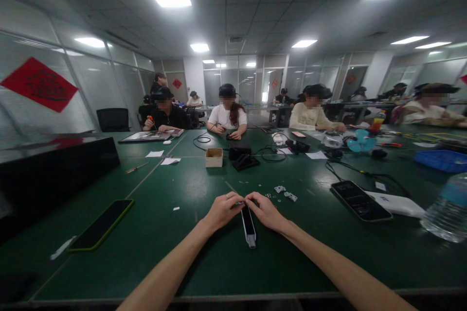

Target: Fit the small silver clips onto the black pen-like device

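A narrow white device with a black inner face [248, 221] lies lengthwise on the green table, its grey tip toward me. At its far end my left hand [223, 210] is closed, with thumb and fingertips gripping the edge. My right hand [266, 211] is closed at the same end from the other side, and its fingertips nearly meet those of the left. The fingers hide the device's far end, so any small part between them cannot be made out. Just beyond my right hand lie grey-white bracket pieces [290, 196] and several tiny metal bits [268, 196].
A green-edged phone [102, 225] lies on the left and a black phone [359, 200] on the right, near a water bottle [448, 209]. Farther off are a small cardboard box [213, 158], a black stand [245, 161], a blue fan [361, 141] and a blue tray [443, 160]. People sit opposite.
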`<state>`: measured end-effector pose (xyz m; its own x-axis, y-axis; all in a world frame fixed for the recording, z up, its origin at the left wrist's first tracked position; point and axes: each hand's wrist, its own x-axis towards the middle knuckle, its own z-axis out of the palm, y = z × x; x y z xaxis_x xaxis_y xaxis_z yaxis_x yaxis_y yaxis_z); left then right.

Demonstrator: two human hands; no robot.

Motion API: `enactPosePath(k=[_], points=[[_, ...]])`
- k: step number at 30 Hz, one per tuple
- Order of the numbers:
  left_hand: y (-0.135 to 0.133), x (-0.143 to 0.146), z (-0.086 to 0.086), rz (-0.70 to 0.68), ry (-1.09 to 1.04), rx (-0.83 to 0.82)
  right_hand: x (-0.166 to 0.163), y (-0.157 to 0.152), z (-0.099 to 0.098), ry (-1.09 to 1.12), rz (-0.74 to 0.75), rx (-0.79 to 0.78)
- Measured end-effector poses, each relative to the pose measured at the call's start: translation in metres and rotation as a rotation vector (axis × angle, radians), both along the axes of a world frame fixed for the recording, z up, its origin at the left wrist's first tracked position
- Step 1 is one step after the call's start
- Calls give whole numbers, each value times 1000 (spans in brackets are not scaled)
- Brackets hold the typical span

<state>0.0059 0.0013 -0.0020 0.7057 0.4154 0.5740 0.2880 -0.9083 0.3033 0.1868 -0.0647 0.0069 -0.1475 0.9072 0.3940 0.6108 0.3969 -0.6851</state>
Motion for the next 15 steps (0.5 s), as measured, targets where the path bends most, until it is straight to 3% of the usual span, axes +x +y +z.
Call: enactPosePath(k=[15], points=[[-2,-2,6,26,0,-14,1,-3,3,-52,2,-28]])
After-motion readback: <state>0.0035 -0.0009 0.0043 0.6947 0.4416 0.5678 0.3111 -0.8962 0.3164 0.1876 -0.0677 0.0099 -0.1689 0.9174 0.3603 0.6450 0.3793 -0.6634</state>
